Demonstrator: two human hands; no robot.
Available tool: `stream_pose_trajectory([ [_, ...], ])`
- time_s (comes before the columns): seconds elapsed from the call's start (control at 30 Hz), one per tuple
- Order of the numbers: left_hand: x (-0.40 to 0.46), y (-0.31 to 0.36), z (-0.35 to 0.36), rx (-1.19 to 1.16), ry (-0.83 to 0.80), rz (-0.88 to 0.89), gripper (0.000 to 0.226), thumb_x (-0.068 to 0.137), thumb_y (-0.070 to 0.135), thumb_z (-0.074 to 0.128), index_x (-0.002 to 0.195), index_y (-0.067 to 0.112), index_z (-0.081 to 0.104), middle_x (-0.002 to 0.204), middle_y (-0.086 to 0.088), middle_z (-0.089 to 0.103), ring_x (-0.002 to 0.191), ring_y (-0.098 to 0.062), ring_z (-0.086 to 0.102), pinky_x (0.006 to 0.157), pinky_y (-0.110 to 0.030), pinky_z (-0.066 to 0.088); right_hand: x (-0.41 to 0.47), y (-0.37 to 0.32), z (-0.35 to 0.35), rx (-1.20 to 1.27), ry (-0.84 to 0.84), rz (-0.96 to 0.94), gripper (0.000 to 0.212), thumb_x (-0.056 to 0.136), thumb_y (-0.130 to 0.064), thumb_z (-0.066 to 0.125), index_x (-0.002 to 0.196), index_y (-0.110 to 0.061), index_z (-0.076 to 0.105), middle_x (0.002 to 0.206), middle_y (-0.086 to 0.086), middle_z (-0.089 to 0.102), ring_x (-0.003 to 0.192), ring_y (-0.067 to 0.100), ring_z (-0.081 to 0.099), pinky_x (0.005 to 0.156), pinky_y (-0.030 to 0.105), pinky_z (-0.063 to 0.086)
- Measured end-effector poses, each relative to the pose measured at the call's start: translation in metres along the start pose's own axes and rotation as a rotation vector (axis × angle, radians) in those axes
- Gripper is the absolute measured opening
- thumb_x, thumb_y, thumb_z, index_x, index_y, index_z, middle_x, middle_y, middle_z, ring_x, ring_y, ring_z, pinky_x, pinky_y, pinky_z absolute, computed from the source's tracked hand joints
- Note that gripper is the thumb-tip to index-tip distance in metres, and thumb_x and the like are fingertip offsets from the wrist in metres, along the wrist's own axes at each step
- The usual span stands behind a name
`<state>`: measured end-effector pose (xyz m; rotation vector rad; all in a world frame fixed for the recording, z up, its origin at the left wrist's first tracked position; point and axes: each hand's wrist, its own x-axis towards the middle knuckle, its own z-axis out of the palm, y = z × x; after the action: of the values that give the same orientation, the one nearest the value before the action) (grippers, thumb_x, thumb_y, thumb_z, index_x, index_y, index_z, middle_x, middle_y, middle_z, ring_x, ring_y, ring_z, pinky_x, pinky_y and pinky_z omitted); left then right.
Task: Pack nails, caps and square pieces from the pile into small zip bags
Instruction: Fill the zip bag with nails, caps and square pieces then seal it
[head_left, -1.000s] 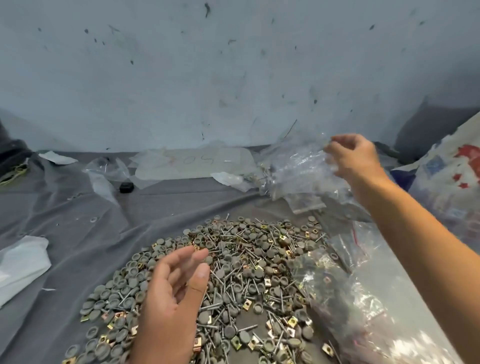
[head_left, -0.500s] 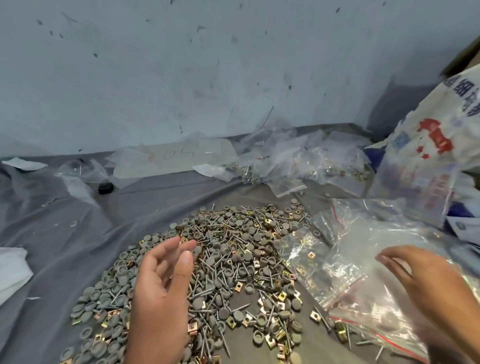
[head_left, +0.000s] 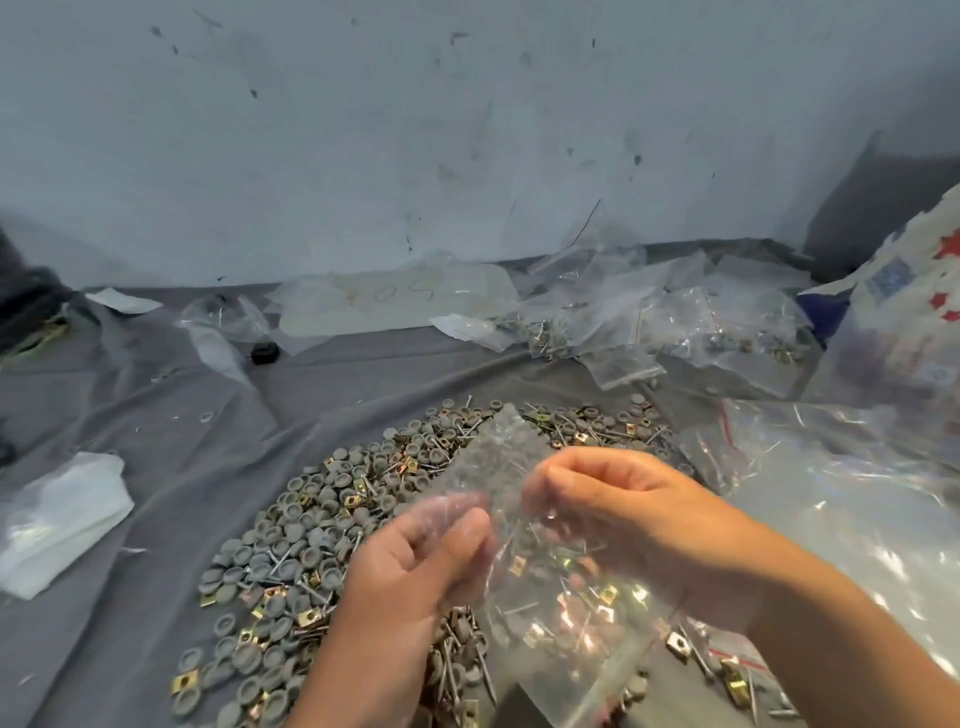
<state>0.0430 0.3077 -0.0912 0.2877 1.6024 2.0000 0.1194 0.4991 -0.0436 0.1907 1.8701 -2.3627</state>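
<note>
Holding a small clear zip bag up over the pile, you have it pinched on both sides: your left hand curls thumb and fingers onto its left edge, and your right hand curls onto its right edge. That film looks thin, limp and slippery, so take it at the mouth, where the zip strip is likely stiffest, and rub the two lips apart rather than tugging. More empty bags lie just right of the pile on the grey cloth. As for the loose parts, the nails are thin and pointed and could pierce film; the grey caps look light and rollable; the brass square pieces are flat, so pinch them by the edges.
</note>
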Motion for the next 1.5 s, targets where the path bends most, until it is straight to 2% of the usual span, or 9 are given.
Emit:
stream_pose_trajectory([
  [0.17,0.004,0.004,-0.017,-0.051,0.362,0.146,0.019,0.065,0.042,0.074,0.080,0.031,0.079,0.084,-0.004,0.077,0.072,-0.011,0.072,0.068,-0.026,0.052,0.008,0.036,-0.016,0.149,-0.001,0.130,0.049,0.082,-0.016,0.080,0.127,-0.009,0.062,0.115,0.018,0.073,0.098,0.028,0.072,0.074,0.035,0.063],
  [0.33,0.002,0.007,-0.012,0.142,0.461,0.177,0.040,0.073,0.050,0.065,0.100,0.023,0.072,0.090,0.005,0.076,0.083,-0.009,0.071,0.077,-0.029,0.051,0.017,0.050,-0.009,0.089,0.134,0.071,0.026,0.076,-0.011,0.075,0.101,-0.004,0.072,0.089,0.013,0.073,0.082,0.019,0.070,0.065,0.026,0.059],
  [0.47,-0.005,0.003,-0.006,0.601,0.709,0.395,0.064,0.075,0.071,0.061,0.126,0.037,0.039,0.120,0.010,0.049,0.107,-0.006,0.051,0.087,-0.028,0.045,0.023,0.052,0.002,0.073,0.243,-0.001,0.010,0.071,-0.022,0.077,0.080,-0.018,0.079,0.083,0.004,0.072,0.073,0.010,0.065,0.058,0.019,0.051],
  [0.67,-0.014,-0.005,0.001,1.128,0.226,0.617,0.024,0.082,0.057,0.069,0.097,0.038,0.067,0.091,0.027,0.062,0.089,0.008,0.056,0.079,-0.031,0.050,0.026,0.062,0.017,-0.082,0.291,-0.118,0.025,0.063,-0.043,0.081,0.081,-0.026,0.077,0.080,0.003,0.074,0.071,0.008,0.065,0.056,0.019,0.047],
  [0.87,-0.012,-0.001,-0.002,1.165,0.193,0.623,0.018,0.087,0.037,0.070,0.103,0.034,0.075,0.085,0.024,0.069,0.081,0.006,0.063,0.074,-0.026,0.055,0.025,0.064,0.017,-0.142,0.297,-0.172,0.022,0.070,-0.035,0.085,0.083,-0.022,0.074,0.066,-0.001,0.067,0.063,0.008,0.062,0.055,0.015,0.047],
  [1.07,-0.010,-0.014,0.002,1.197,0.205,0.563,0.039,0.085,0.020,0.068,0.112,0.038,0.048,0.081,0.018,0.067,0.072,-0.001,0.067,0.062,-0.030,0.058,0.023,0.067,0.017,-0.242,0.317,-0.184,0.023,0.073,-0.033,0.087,0.086,-0.027,0.069,0.067,-0.001,0.071,0.061,0.012,0.064,0.061,0.028,0.053],
  [1.23,-0.004,-0.006,-0.009,0.977,0.485,0.614,0.021,0.090,0.015,0.061,0.087,0.032,0.050,0.080,0.016,0.063,0.076,0.004,0.066,0.054,-0.016,0.056,0.011,0.062,0.000,-0.518,0.241,-0.179,0.020,0.083,-0.033,0.081,0.090,-0.035,0.063,0.075,-0.006,0.074,0.062,0.006,0.065,0.056,0.021,0.050],
  [1.4,-0.004,0.002,-0.020,1.015,0.628,0.753,0.016,0.091,0.004,0.066,0.095,0.019,0.068,0.094,0.006,0.072,0.081,0.003,0.066,0.074,-0.003,0.049,-0.007,0.061,-0.026,-1.354,-0.111,-0.027,0.036,0.083,-0.052,0.074,0.114,-0.053,0.056,0.111,-0.029,0.054,0.105,-0.008,0.052,0.089,0.020,0.046],
  [1.5,-0.005,0.002,-0.021,1.052,0.710,0.917,0.017,0.091,-0.002,0.066,0.101,0.008,0.075,0.102,-0.002,0.072,0.090,-0.003,0.064,0.087,-0.001,0.044,-0.009,0.064,-0.027,-1.465,-0.122,-0.072,0.032,0.088,-0.047,0.071,0.116,-0.051,0.056,0.110,-0.030,0.044,0.103,-0.006,0.047,0.090,0.022,0.047],
])
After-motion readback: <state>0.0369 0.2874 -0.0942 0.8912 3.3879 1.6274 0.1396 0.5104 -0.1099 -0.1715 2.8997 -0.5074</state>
